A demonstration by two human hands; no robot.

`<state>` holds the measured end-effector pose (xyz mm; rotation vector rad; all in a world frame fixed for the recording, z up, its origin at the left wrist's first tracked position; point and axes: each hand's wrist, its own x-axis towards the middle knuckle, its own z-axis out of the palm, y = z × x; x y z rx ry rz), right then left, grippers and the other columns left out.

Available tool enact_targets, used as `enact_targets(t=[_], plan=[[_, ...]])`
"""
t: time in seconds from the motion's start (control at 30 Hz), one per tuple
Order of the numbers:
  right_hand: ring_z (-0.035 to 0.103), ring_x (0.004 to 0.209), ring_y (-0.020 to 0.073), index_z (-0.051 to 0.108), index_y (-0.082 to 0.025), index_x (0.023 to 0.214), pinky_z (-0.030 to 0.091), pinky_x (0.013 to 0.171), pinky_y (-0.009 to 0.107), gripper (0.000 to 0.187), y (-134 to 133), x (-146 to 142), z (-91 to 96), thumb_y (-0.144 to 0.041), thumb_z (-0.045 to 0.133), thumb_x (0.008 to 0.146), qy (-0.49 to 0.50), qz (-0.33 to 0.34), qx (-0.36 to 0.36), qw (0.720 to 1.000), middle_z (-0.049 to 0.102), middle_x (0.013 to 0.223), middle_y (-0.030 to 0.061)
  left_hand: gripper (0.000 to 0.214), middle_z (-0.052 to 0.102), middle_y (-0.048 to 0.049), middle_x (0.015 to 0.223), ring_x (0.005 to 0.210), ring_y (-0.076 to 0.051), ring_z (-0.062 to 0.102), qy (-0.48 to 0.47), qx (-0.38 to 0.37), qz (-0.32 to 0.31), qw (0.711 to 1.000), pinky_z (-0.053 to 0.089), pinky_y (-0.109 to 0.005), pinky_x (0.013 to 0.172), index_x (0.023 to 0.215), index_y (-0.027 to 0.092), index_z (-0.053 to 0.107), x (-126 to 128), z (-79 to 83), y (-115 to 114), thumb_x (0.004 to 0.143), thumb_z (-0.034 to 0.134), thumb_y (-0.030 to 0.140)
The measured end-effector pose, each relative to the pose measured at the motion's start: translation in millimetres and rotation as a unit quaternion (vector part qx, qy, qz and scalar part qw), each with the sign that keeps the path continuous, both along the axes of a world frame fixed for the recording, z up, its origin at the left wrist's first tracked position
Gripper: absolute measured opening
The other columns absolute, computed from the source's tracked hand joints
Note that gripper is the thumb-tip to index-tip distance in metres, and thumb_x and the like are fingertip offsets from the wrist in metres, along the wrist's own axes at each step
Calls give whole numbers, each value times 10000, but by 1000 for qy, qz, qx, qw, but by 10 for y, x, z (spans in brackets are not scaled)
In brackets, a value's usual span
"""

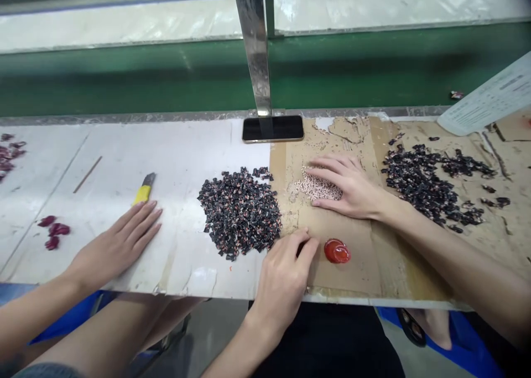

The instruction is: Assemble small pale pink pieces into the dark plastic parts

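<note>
On the cardboard, my right hand (348, 187) lies with fingers spread over a pile of tiny pinkish, dark-specked pieces (309, 187), partly covering it. Closer to the table's front edge, my left hand (284, 273) is closed, thumb and forefinger bent together; whatever they may hold is hidden. Just left of it is a heap of small black pieces with orange-red bits (240, 215). A glossy red round blob (337, 251) sits on the cardboard to the right of my left hand.
A co-worker's hand (120, 237) rests at left beside a yellow-handled cutter (143, 190). A phone (274, 128) lies below a metal post (255, 46). More dark pieces (427, 184) are at right, near a translucent sheet-like object (489, 99). Dark red bits (56, 230) lie far left.
</note>
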<state>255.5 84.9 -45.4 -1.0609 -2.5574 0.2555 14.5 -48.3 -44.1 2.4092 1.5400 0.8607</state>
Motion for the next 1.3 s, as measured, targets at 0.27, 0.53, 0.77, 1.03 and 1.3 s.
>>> enact_targets(t=[0.27,0.53,0.77,1.03,1.3], plan=[[558,1380,383,637,-193,1449,403,1153,630,633,174,-16,12,-598,667,963,9,41,31,999,660,1470,176,290,699,-109,1314,1156,-267,711,13,5,-39,999,639,-422,938,1319,252,695,-18,99,69,1055,627,351],[587,1335,369,679,-212,1407,377,1154,619,628,227,-147,-9,-624,686,933,19,67,49,996,691,1437,163,256,762,-130,1175,1043,-235,769,-2,25,-55,998,663,-340,880,1202,142,705,22,-45,-96,1050,515,64],[636,1259,324,749,-248,1264,386,1130,578,452,352,-63,28,-583,619,990,60,39,65,995,764,1302,106,242,775,-135,1147,1031,-259,792,-7,35,-53,998,688,-362,858,1175,133,699,40,-76,-106,1040,515,54],[573,1330,390,597,-223,1495,387,1105,619,779,237,293,102,-729,650,905,42,29,66,997,660,1456,177,258,770,-139,1185,1077,-269,790,-9,25,-58,998,693,-387,888,1217,141,688,24,-101,-94,1033,534,47],[483,1413,418,598,-210,1497,294,1188,656,775,279,-300,60,-706,646,903,-29,71,71,994,605,1522,192,224,785,-122,1166,1083,-243,792,0,29,-50,998,691,-352,883,1202,154,682,44,-113,-96,1057,528,79]])
